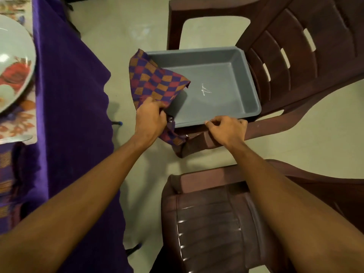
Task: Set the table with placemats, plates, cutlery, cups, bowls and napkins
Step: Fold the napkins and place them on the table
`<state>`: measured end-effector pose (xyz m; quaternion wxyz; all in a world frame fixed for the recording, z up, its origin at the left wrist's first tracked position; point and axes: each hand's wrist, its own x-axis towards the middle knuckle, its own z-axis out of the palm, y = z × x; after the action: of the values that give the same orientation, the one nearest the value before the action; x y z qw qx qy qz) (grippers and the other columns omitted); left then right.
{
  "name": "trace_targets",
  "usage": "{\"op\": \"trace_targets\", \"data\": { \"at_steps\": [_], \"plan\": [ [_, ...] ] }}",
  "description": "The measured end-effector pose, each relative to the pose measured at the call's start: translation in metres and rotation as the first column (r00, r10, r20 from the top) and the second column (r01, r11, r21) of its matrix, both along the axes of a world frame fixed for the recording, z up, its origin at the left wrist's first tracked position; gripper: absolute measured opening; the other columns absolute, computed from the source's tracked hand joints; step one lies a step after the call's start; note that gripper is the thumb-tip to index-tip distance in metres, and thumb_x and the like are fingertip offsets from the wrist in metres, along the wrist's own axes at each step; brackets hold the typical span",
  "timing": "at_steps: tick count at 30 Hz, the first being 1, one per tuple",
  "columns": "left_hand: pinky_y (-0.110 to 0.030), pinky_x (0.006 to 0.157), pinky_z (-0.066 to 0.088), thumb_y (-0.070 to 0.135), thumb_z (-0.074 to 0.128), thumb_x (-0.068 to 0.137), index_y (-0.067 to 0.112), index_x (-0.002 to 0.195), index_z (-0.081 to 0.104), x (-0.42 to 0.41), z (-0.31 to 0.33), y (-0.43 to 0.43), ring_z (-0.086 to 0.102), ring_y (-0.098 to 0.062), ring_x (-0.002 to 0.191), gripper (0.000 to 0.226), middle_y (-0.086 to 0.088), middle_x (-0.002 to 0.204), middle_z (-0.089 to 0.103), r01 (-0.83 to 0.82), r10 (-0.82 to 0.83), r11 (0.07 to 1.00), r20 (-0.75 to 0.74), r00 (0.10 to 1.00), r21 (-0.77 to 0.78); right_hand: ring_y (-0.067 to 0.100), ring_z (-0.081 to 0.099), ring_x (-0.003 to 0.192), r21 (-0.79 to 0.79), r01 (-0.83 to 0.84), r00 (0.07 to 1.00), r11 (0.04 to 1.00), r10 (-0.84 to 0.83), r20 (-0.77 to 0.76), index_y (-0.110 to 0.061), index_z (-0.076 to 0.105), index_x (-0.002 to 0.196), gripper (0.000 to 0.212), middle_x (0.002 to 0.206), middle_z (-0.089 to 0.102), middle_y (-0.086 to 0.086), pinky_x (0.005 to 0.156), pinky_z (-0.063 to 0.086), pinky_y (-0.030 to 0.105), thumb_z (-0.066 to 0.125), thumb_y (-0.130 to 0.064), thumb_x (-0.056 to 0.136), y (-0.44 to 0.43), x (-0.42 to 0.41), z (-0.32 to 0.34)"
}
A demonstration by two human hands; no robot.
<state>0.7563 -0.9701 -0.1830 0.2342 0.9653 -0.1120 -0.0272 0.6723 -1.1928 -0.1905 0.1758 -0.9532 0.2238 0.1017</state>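
Observation:
A checked napkin [155, 79] in purple, red and orange hangs over the left end of a grey tray [226, 56]. The tray rests on the seat of a brown plastic chair [295, 56]. My left hand [150, 119] is shut on the napkin's lower part, at the tray's near left corner. My right hand [228, 131] is at the tray's near rim, with its curled fingertips pinched on the edge. The tray's bottom is bare apart from a pale scratch mark. At the far left a floral plate [13, 62] sits on a patterned placemat [17, 123].
The table with a purple cloth [65, 99] runs down the left side. A folded checked cloth [6, 174] lies on it near the bottom left. A second brown chair [212, 219] stands right below my arms. Pale floor shows between table and chairs.

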Motion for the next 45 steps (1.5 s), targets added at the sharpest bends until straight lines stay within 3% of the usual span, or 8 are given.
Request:
{"op": "trace_targets", "data": {
  "at_steps": [3,6,11,22,29,32,40,45],
  "plan": [
    [-0.033,0.076,0.047,0.014,0.062,0.089,0.011,0.104,0.074,-0.030,0.022,0.008,0.060,-0.024,0.087,0.020,-0.008,0.098,0.063,0.056,-0.050,0.997,0.101,0.994,-0.056,0.021,0.068,0.090,0.319,0.047,0.996,0.947,-0.069,0.059,-0.025,0.077,0.090,0.042,0.085,0.076,-0.001,0.088,0.046,0.036,0.053,-0.059,0.095,0.035,-0.010,0.023],
    [-0.036,0.069,0.048,0.011,0.065,0.084,0.009,0.099,0.074,-0.069,0.040,0.008,0.058,-0.025,0.078,0.017,-0.009,0.089,0.061,0.149,-0.132,0.985,0.171,0.976,-0.091,0.015,0.064,0.062,0.752,0.209,0.939,0.625,-0.344,0.025,-0.015,0.070,0.062,0.052,0.058,0.067,-0.004,0.067,0.051,0.034,0.062,-0.057,0.092,0.093,-0.019,0.053],
    [-0.037,0.063,0.049,0.010,0.065,0.080,0.008,0.091,0.074,-0.141,0.060,0.014,0.060,-0.028,0.074,0.014,-0.009,0.086,0.061,0.227,-0.203,0.967,0.186,0.961,-0.118,0.019,0.066,0.065,0.870,0.391,0.798,0.302,-0.583,-0.156,-0.009,0.069,0.064,0.025,0.066,0.071,0.002,0.074,0.060,0.048,0.074,-0.023,0.086,0.128,-0.034,0.066],
    [-0.014,0.096,0.036,0.022,0.070,0.085,0.023,0.145,0.045,-0.225,0.108,0.068,0.046,-0.015,0.121,0.065,-0.001,0.134,0.049,0.048,-0.027,0.955,0.076,0.997,-0.292,0.025,0.070,0.106,0.946,0.046,0.956,0.320,-0.289,0.051,-0.019,0.071,0.106,0.013,0.108,0.075,0.007,0.094,0.057,0.046,0.062,-0.013,0.098,0.108,-0.143,0.142],
    [-0.028,0.104,0.045,0.013,0.068,0.068,0.021,0.143,0.046,-0.260,0.159,0.079,0.050,-0.018,0.124,0.078,-0.003,0.138,0.051,0.219,-0.198,0.935,0.102,0.975,-0.279,0.026,0.073,0.086,0.905,-0.151,0.959,0.399,-0.162,0.231,-0.022,0.080,0.077,0.029,0.082,0.077,0.004,0.085,0.058,0.044,0.064,0.000,0.087,0.111,-0.212,0.192],
    [-0.048,0.095,0.051,0.021,0.065,0.062,0.021,0.129,0.056,-0.288,0.171,0.086,0.060,-0.021,0.107,0.067,-0.001,0.118,0.063,0.284,-0.298,0.935,-0.035,0.954,-0.213,0.018,0.069,0.077,0.899,-0.186,0.954,0.398,-0.146,0.262,-0.016,0.077,0.073,0.033,0.074,0.074,0.003,0.078,0.053,0.035,0.059,0.011,0.084,0.107,-0.253,0.198],
    [-0.046,0.084,0.058,0.019,0.061,0.095,0.023,0.108,0.069,-0.385,0.154,0.107,0.068,-0.015,0.091,0.016,0.003,0.098,0.071,0.302,-0.340,0.939,-0.290,0.895,-0.167,0.025,0.067,0.071,0.982,-0.110,0.936,0.151,-0.317,0.154,0.002,0.073,0.087,0.035,0.078,0.074,0.011,0.068,0.055,0.032,0.054,0.000,0.058,0.080,-0.363,0.176],
    [-0.041,0.085,0.057,0.022,0.057,0.099,0.022,0.112,0.071,-0.436,0.158,0.110,0.067,-0.013,0.092,0.020,0.004,0.100,0.073,0.372,-0.403,0.915,-0.284,0.870,-0.156,0.021,0.070,0.078,0.985,0.028,0.960,0.168,-0.280,0.020,-0.008,0.071,0.097,0.010,0.089,0.074,0.010,0.073,0.057,0.032,0.071,-0.013,0.089,0.063,-0.412,0.185]
  ]
}}
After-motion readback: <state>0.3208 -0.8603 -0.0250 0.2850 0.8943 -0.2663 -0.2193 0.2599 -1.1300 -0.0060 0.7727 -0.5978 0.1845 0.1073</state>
